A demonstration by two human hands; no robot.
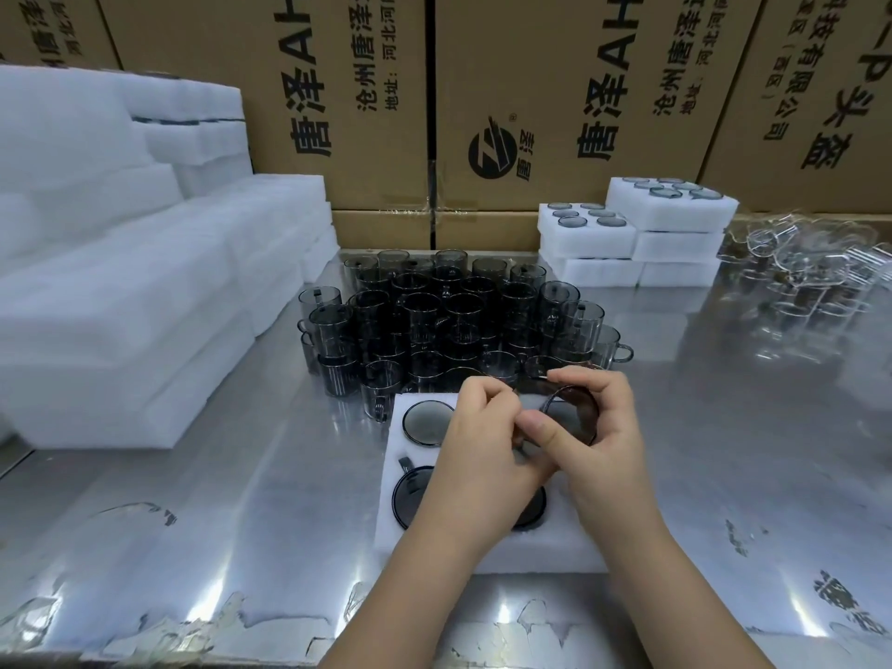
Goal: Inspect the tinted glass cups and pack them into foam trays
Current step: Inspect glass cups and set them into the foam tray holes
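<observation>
A reflective metal tabletop (231, 499), its protective film scuffed and peeling along the near edge, runs back to a wall of printed cardboard boxes (347, 99). White foam blocks (120, 292) are stacked high on the left. At the back right stand packed foam trays (642, 243) in two short piles, dark rims showing in the top ones. Clear glassware (811, 272) lies in a loose heap at the far right.

Mid-table, a dense cluster of tinted glass cups (449, 316) stands stacked in layers. Just in front lies an open foam tray (531, 555) with seated cups (427, 422) in its left pockets. Above the tray, both hands hold one tinted cup (574, 403) tilted on its side. The left hand (482, 441) pinches it with curled fingers, and the right hand (608, 441) wraps thumb and fingers around its rim.
</observation>
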